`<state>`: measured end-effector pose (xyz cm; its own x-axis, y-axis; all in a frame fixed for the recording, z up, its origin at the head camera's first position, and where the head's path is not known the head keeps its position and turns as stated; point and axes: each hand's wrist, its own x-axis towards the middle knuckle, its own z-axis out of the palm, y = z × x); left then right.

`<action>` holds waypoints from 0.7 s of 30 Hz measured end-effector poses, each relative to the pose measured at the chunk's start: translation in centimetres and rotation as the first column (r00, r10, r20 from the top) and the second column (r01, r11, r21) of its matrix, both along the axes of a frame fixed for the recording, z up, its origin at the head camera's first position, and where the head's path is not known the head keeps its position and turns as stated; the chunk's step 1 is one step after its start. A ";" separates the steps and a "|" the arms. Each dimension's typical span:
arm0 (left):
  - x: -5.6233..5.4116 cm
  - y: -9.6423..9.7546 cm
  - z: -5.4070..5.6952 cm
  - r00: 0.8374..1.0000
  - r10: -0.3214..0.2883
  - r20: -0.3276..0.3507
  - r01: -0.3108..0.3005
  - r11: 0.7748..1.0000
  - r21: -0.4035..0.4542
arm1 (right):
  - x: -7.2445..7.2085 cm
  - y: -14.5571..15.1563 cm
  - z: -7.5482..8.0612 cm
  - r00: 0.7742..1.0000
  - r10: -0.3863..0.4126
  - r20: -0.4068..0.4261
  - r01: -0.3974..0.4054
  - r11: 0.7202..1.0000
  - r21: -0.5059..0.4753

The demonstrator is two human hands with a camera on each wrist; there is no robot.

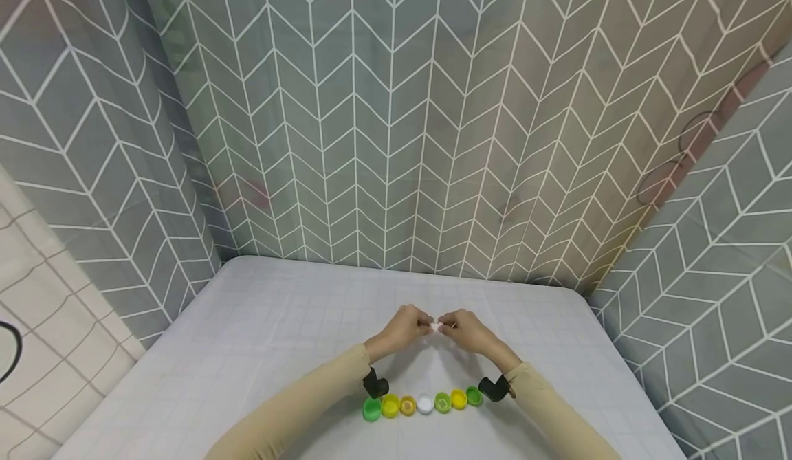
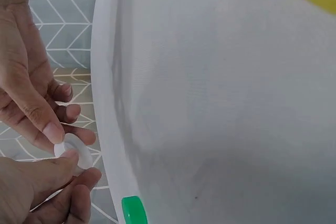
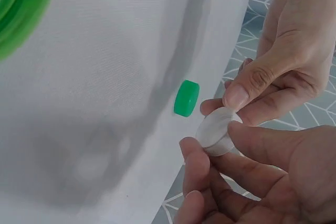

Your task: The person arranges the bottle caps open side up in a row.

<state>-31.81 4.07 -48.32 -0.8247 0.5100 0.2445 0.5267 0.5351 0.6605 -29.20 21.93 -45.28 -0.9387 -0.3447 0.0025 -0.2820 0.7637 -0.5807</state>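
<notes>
In the head view both hands meet over the far half of the table. My left hand [image 1: 405,328] and right hand [image 1: 468,331] pinch a small white bottle cap [image 1: 436,327] between thumbs and fingertips, one from each side. Seen close in the right wrist view, the cap [image 3: 216,131] is round and tilted, with the left thumb [image 3: 237,96] at its upper edge and the right thumb [image 3: 244,132] on its side. A green cap [image 3: 186,98] stands on the white cloth beyond the hands; it also shows in the left wrist view [image 2: 135,211].
Nearer the body, a curved row of caps lies on the white-covered table [image 1: 297,309]: a green cap [image 1: 372,408], a yellow one [image 1: 390,406], an orange one [image 1: 408,405], a white one [image 1: 424,403] and several more. Patterned grey curtains [image 1: 396,116] hang around the table.
</notes>
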 end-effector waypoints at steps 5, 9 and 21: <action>0.0 -0.3 0.4 1.000 -0.001 0.006 0.001 1.000 0.028 | 0.0 0.2 0.1 0.999 0.045 -0.031 -0.046 0.998 -0.045; -0.1 -0.5 0.6 1.000 0.006 -0.004 -0.006 0.999 0.052 | 0.0 0.3 0.4 0.995 0.057 -0.083 -0.064 0.994 -0.085; 0.2 -0.5 1.0 0.997 0.069 0.032 -0.070 0.997 0.036 | 0.4 -0.7 0.7 0.995 -0.052 -0.080 0.045 0.995 -0.089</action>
